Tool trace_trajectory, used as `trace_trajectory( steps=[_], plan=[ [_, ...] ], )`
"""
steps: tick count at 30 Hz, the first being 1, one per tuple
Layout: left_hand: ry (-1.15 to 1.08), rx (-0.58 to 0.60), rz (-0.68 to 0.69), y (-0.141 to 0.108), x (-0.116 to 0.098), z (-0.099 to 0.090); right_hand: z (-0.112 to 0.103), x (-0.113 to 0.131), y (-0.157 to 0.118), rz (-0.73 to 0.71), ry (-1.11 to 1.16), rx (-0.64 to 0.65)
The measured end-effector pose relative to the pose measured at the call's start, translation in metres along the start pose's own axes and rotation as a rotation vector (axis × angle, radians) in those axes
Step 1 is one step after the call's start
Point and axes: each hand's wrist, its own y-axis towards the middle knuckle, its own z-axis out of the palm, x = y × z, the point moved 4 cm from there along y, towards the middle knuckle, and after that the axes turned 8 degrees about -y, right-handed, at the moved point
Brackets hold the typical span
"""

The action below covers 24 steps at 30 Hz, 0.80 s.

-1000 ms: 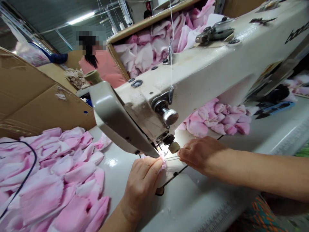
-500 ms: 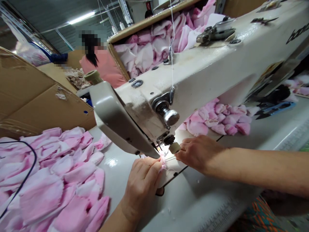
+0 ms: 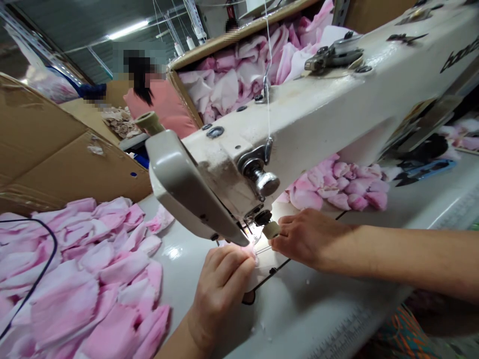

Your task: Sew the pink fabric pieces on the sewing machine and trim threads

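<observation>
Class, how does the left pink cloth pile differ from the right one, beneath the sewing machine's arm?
The left pile spreads wider than the right pile. Large, flattish pieces show in the left pile, small bunched ones in the right pile. Both are pink and white and lie on the table.

near tabletop (image 3: 299, 311): passable | sewing machine (image 3: 220, 157): blocks above | pink pile (image 3: 75, 284): left

"What cloth do you have there?"
"Just 1 piece I can make out, soft pink and white (image 3: 250, 251), crumpled where it shows past the fingers of my left hand (image 3: 222, 279)."
"Where does it lie?"
"Low at the needle end of my white sewing machine (image 3: 318, 114), brightly lit. My hand hides its full shape."
</observation>
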Motion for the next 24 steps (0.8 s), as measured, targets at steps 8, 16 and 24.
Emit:
trace_trajectory(
  steps=[8, 16, 24],
  plan=[
    [-0.046, 0.007, 0.032, -0.0014, -0.0012, -0.0016, -0.0028, 0.0022, -0.0007, -0.014, -0.009, -0.020],
    [-0.050, 0.010, -0.057, -0.0030, 0.0012, 0.0025, -0.0037, 0.0034, -0.0034, -0.036, -0.002, -0.061],
    [0.008, 0.000, 0.001, -0.0007, 0.0013, 0.0018, -0.0085, 0.0043, 0.0011, 0.050, 0.020, 0.095]
  ],
)
